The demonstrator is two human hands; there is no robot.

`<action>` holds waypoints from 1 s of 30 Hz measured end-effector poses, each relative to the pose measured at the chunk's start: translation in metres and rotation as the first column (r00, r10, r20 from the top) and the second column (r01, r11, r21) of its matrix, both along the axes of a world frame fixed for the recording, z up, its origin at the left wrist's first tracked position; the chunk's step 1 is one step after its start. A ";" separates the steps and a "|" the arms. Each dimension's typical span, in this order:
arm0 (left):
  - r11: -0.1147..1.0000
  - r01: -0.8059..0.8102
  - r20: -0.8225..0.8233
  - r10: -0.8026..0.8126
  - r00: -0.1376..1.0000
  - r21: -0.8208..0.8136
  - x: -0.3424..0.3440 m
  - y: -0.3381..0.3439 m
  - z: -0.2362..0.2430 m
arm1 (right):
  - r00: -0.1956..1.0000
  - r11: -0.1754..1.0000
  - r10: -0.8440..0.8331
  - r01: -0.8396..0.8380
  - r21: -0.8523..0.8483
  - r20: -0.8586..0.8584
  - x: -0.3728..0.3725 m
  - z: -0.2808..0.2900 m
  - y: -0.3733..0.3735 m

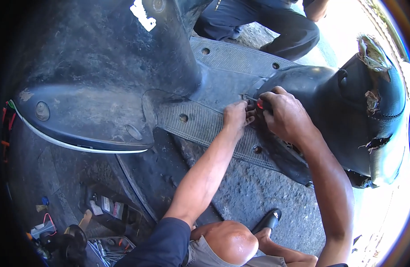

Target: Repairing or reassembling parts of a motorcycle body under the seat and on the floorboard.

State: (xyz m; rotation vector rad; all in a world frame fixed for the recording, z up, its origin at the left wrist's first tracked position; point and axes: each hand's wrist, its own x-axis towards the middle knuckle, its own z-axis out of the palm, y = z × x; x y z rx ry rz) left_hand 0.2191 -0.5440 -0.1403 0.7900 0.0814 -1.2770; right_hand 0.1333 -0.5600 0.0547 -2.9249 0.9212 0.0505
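Observation:
A worn black scooter stands across the view, its ribbed footboard [193,116] running between the front shield [102,49] and the seat body [311,82]. My right hand [287,111] is closed around a screwdriver [260,103] with a red and black handle. Its thin metal shaft points left at the rear inner part of the footboard; the tip's contact is too small to make out. Just below the shaft, my left hand [236,116] rests by the footboard with fingers bent and slightly apart. Nothing shows in it, though its palm side is partly hidden.
Beyond the scooter a person in dark trousers [294,35] crouches. The torn seat [385,102] rises at right. At lower left lie a tray of metal tools [109,250], a dark case [111,207] and small loose items. My bent knee [227,240] is close below the footboard.

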 end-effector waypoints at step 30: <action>0.934 0.305 0.899 0.039 0.436 -0.188 0.045 -0.113 0.038 | 0.698 0.550 -0.713 0.622 0.557 -0.075 -0.254 -0.005 0.176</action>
